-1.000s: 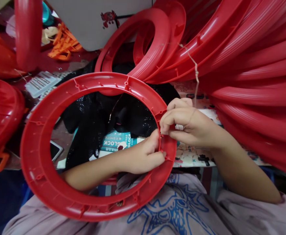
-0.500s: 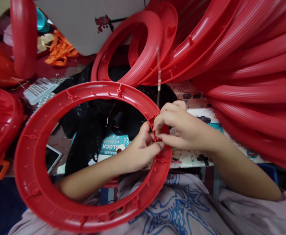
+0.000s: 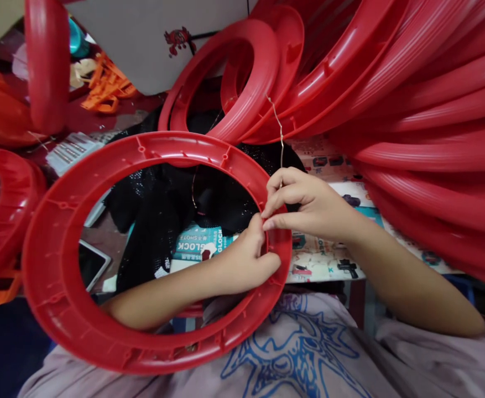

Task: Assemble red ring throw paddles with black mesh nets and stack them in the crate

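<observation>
A large red plastic ring (image 3: 60,232) rests against my lap, its ribbed inner face turned up. My left arm passes through the hole, and my left hand (image 3: 248,262) grips the ring's right inner edge with closed fingers. My right hand (image 3: 304,204) is pinched at that same spot on the rim, holding a thin pale string (image 3: 281,138) that rises from its fingers. The two hands touch at the rim.
A big stack of red rings (image 3: 412,110) fills the right and top. More red rings (image 3: 1,199) lie at the left. Behind are black mesh cloth (image 3: 163,204), printed toy cards (image 3: 333,260), a phone (image 3: 93,262), orange plastic parts (image 3: 105,83) and a white box (image 3: 151,38).
The ring has shifted slightly with my hands. The string above my right hand has swung from right to nearly upright. My right fingers have moved a little up along the rim.
</observation>
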Motion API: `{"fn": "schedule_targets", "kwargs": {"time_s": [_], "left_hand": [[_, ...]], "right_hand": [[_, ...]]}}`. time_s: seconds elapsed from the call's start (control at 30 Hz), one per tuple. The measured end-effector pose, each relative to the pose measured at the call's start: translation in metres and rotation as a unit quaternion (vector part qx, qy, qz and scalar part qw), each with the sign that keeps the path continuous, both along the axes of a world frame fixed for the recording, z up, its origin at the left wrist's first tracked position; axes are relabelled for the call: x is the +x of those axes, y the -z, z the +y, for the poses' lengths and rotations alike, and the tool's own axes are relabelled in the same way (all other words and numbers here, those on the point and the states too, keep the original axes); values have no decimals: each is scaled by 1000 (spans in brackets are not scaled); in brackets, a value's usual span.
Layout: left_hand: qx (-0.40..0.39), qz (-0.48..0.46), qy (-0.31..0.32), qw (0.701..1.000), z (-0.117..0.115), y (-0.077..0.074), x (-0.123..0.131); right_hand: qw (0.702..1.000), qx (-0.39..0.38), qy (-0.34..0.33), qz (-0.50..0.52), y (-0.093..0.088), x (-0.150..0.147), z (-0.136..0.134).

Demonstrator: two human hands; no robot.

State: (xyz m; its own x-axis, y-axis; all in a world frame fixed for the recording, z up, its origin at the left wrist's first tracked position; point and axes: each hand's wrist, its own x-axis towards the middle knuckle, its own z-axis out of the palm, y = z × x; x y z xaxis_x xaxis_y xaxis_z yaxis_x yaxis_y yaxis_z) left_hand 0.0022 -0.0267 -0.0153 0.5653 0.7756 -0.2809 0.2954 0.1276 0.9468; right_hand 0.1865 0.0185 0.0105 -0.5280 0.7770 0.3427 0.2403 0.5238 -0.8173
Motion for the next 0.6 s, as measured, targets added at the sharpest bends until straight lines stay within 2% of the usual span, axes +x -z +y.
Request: {"fn": "schedule_targets", "kwargs": {"time_s": [0.23,0.47,0.53,0.6], "left_hand": [[-100,-45,56,992,-1,-14,2],[-138,-138,94,976,5,-20,-4],[-152,-178,62,970,5,-18,-3],[-145,-201,-22,969,5,-15,0]], "right_hand": [[998,7,10,60,8,-1,3],[998,37,2,45,5,2,3],[999,40,7,36,3,2,2],[999,44,11,25,3,1,1]]}}
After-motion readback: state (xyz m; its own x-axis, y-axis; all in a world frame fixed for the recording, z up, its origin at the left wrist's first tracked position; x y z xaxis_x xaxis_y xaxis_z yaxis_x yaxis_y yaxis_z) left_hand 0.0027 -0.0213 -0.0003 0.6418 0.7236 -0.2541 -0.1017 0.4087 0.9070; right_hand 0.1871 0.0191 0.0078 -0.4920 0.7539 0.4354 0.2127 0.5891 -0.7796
